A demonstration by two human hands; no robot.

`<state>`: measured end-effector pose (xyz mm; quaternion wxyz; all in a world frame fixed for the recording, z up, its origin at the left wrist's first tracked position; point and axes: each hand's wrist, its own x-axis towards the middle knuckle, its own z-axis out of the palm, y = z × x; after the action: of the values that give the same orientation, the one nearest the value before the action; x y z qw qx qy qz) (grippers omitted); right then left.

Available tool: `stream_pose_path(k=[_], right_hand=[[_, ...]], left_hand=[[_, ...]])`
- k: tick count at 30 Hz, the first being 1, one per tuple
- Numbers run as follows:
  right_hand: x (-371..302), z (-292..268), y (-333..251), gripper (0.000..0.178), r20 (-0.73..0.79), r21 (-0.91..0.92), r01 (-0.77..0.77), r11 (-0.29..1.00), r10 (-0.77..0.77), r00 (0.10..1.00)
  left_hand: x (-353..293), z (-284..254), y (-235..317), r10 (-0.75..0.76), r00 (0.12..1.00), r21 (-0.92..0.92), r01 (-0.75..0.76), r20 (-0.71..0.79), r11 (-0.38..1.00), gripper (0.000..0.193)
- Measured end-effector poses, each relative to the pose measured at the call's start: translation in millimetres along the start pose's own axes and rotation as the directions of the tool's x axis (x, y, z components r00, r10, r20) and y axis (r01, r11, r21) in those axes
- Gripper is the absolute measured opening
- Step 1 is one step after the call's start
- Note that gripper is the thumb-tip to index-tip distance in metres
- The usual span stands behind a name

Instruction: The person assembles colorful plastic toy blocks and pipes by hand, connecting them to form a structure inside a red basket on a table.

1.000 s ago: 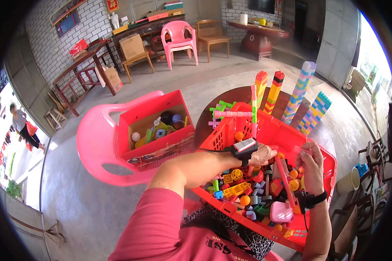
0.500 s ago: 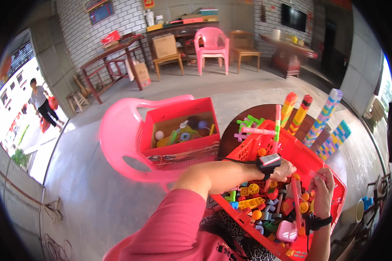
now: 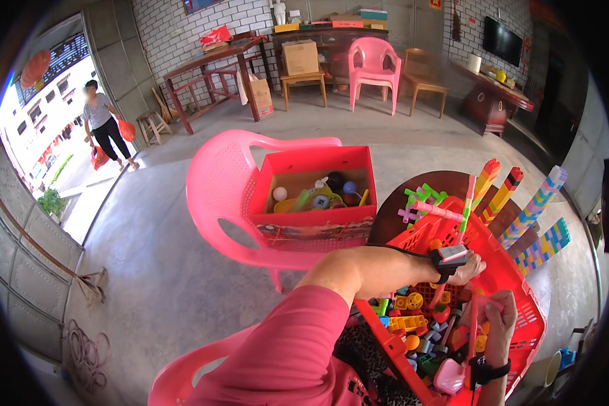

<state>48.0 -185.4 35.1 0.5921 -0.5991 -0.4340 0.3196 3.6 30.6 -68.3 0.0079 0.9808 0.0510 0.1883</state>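
Note:
A red plastic basket point(image 3: 413, 362) full of mixed toy pieces sits in front of me. Over its right part, my right hand point(image 3: 501, 321) pinches a small pink toy piece point(image 3: 497, 306). Beside those fingers a long pink toy stick point(image 3: 473, 331) runs down into the basket; I cannot tell whether the hand also grips it. My left hand point(image 3: 468, 269) is just above the stick's upper end, fingers curled, and what they hold is hidden. Among the loose pieces are a yellow block point(image 3: 407, 323), an orange ball point(image 3: 412, 342) and a pink rounded piece point(image 3: 449, 376).
Block towers point(image 3: 534, 206) and a joined green, pink and purple piece point(image 3: 423, 203) stand on a dark round table point(image 3: 392, 210) behind the basket. Left of it, a pink chair point(image 3: 216, 183) bears a red toy box point(image 3: 318, 220). A person point(image 3: 105, 125) carrying red bags is in the doorway.
The view has swung left, so the room appears shifted right. My right hand has come down closer to the pink stick's top. The person in the doorway has stepped nearer.

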Motion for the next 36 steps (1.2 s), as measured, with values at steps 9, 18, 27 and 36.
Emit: stream_pose_path(k=[9,18,27,36], right_hand=[[-10,13,-9,0.015,0.045,-0.076,-0.018,0.997,0.021,0.999],[-10,21,-12,0.013,0.058,-0.101,-0.015,0.995,0.021,0.998],[-13,23,-15,0.008,0.11,-0.189,0.081,0.979,-0.061,0.992],[-16,26,-5,0.006,0.103,-0.117,0.06,0.991,-0.048,0.993]], left_hand=[[27,-27,-24,-0.328,0.883,-0.343,0.209,-0.337,0.916,0.01],[40,-23,-35,-0.438,0.754,-0.338,0.298,-0.489,0.893,0.017],[27,-32,-39,-0.391,0.836,-0.043,0.407,-0.385,0.913,0.014],[25,-25,-46,-0.367,0.868,0.009,0.392,-0.334,0.92,0.012]])
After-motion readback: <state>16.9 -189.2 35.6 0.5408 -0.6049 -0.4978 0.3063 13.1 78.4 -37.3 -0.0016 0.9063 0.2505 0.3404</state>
